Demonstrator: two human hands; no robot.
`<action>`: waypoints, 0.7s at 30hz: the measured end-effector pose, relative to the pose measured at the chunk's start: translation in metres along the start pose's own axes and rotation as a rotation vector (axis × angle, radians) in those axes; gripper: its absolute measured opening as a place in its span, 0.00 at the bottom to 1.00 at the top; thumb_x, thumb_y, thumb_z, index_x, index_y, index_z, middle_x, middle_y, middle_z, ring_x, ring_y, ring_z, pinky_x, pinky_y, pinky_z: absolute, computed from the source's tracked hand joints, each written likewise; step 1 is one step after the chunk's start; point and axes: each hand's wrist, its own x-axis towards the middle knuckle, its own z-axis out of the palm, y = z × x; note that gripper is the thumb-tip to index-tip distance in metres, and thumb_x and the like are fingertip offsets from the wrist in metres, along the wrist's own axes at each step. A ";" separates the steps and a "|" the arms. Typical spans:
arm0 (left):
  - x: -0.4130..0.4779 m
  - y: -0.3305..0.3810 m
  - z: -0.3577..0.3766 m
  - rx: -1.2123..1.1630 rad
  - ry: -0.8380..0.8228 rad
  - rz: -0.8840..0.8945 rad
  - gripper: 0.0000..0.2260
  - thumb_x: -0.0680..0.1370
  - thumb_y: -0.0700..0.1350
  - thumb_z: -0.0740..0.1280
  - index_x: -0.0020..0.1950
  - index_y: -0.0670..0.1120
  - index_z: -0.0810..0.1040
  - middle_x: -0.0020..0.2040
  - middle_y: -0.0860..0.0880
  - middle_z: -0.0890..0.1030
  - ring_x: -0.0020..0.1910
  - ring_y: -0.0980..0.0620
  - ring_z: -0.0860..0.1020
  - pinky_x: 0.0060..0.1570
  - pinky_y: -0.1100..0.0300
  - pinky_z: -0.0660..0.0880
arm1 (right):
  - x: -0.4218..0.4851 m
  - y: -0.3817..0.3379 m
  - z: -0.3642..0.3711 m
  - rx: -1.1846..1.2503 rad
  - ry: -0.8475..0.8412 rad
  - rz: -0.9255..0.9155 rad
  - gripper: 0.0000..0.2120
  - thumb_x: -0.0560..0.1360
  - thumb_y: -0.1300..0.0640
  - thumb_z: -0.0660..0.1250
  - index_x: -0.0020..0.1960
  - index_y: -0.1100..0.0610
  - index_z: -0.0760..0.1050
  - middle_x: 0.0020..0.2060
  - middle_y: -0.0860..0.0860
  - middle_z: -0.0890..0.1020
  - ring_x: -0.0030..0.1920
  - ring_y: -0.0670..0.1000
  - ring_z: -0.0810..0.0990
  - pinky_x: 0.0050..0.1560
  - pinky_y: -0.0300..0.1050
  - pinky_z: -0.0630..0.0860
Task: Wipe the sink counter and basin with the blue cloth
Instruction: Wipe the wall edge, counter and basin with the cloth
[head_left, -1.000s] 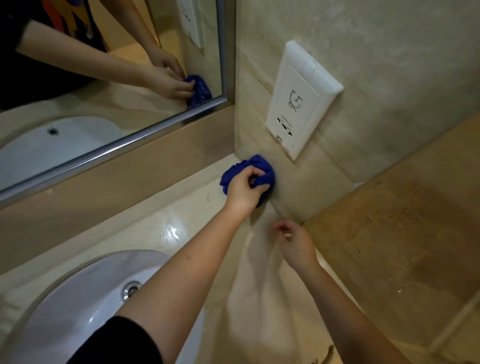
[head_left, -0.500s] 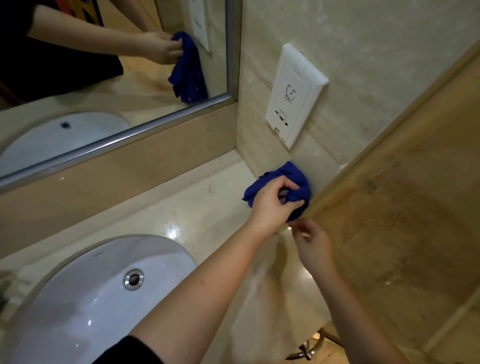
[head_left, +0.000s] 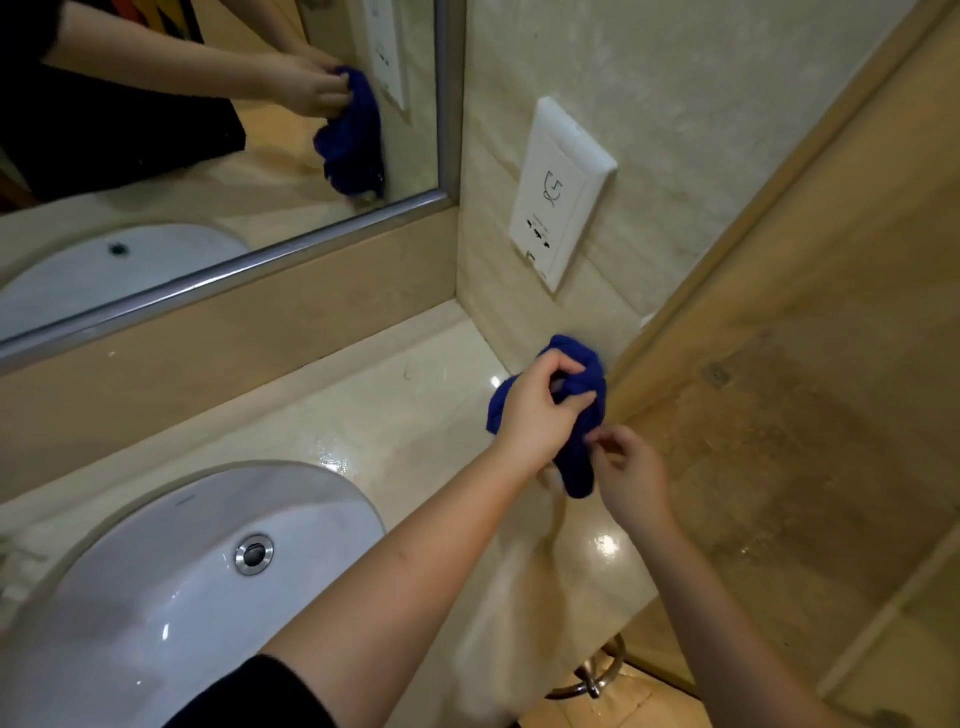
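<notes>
The blue cloth (head_left: 589, 366) is gripped in the curled fingers of the left hand (head_left: 537, 415) over the counter (head_left: 405, 415). Its hanging end is pinched by the right hand (head_left: 631, 475).

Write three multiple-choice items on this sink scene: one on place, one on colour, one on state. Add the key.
1. Where is the cloth? A in the basin; B at the counter's right end, by the wall; C out of view.
2. What colour is the cloth? A blue; B white; C green.
3. What is the left hand doing? A lying flat; B hanging idle; C gripping the cloth.
Key: B, it hangs by the side wall, clear of the basin; A, plainly dark blue; C, fingers curl round it.
</notes>
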 end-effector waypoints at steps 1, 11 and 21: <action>-0.001 0.015 -0.002 -0.018 0.006 0.044 0.12 0.73 0.37 0.71 0.46 0.53 0.74 0.46 0.55 0.78 0.47 0.58 0.76 0.51 0.66 0.71 | 0.000 -0.007 -0.003 0.010 0.042 -0.042 0.11 0.77 0.65 0.63 0.43 0.50 0.75 0.42 0.47 0.80 0.44 0.46 0.79 0.46 0.48 0.78; -0.017 0.066 -0.025 -0.255 -0.167 0.071 0.12 0.72 0.38 0.73 0.47 0.54 0.76 0.44 0.51 0.80 0.44 0.53 0.78 0.42 0.56 0.76 | -0.019 -0.047 0.000 0.211 0.424 -0.485 0.23 0.72 0.57 0.72 0.61 0.62 0.66 0.58 0.58 0.71 0.59 0.55 0.74 0.55 0.44 0.76; -0.059 -0.078 -0.091 0.359 -0.067 -0.235 0.12 0.76 0.41 0.66 0.60 0.47 0.74 0.47 0.50 0.80 0.43 0.51 0.79 0.49 0.58 0.76 | -0.020 0.021 0.056 -0.593 -0.154 -0.274 0.24 0.69 0.56 0.72 0.64 0.51 0.73 0.57 0.52 0.77 0.55 0.56 0.75 0.53 0.50 0.74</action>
